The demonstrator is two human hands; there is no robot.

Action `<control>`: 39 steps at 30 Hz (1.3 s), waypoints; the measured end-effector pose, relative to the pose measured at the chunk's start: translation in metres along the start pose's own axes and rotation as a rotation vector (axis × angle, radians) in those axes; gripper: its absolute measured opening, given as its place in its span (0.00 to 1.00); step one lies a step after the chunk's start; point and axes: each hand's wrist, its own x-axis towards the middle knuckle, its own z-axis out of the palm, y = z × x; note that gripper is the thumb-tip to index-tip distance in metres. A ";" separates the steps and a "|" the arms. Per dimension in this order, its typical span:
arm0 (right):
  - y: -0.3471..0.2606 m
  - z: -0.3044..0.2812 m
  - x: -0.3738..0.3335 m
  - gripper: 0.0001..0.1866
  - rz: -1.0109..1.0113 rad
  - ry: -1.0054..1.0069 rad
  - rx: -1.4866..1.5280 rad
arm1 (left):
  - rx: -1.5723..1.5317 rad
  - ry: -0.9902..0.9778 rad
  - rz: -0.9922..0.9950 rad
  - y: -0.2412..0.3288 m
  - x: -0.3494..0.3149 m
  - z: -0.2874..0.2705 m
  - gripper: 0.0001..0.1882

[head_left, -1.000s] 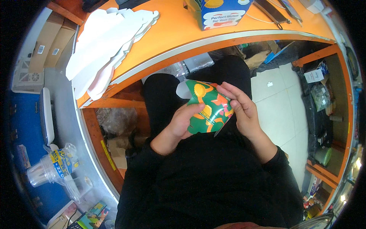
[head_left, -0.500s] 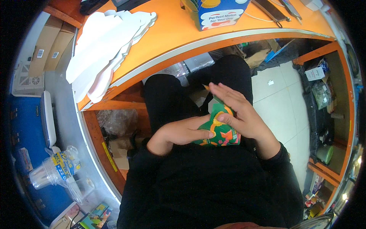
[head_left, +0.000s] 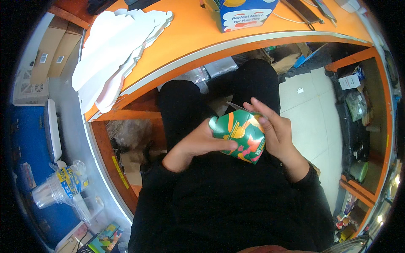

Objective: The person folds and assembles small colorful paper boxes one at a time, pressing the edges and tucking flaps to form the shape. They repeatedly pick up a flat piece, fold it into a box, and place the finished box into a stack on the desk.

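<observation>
The green and orange carton point(head_left: 240, 135) sits over the person's lap, held between 2 hands just below the front edge of the orange counter point(head_left: 198, 36). The left hand point(head_left: 198, 142) is closed around its left side, thumb lying along the lower front face. The right hand point(head_left: 274, 133) cups the right side, with its fingers point(head_left: 257, 110) curled over the top edge and pressing on a grey-lined flap that stands up there.

The counter curves across the top of the view, its pale rim bending from the left down toward the knees. On it lie a stack of flat white carton blanks point(head_left: 118, 46), overhanging the left end, and a blue and white printed box point(head_left: 242, 12) at the back. Dark flat tools lie at the far right of the top.

Under the counter, clear plastic wrapping and brown card are piled behind the black trouser legs. To the right the pale tiled floor point(head_left: 312, 114) is open as far as the orange shelving point(head_left: 371, 126), which holds small boxes and containers. To the left, a grey surface carries a sleeve of clear plastic cups point(head_left: 59, 185) and cardboard boxes point(head_left: 46, 52).

The carton is well apart from the counter rim, with free space around both hands.
</observation>
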 end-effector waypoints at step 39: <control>-0.020 -0.028 -0.001 0.24 0.568 -0.239 0.383 | 0.055 -0.096 -0.103 -0.010 0.011 0.016 0.31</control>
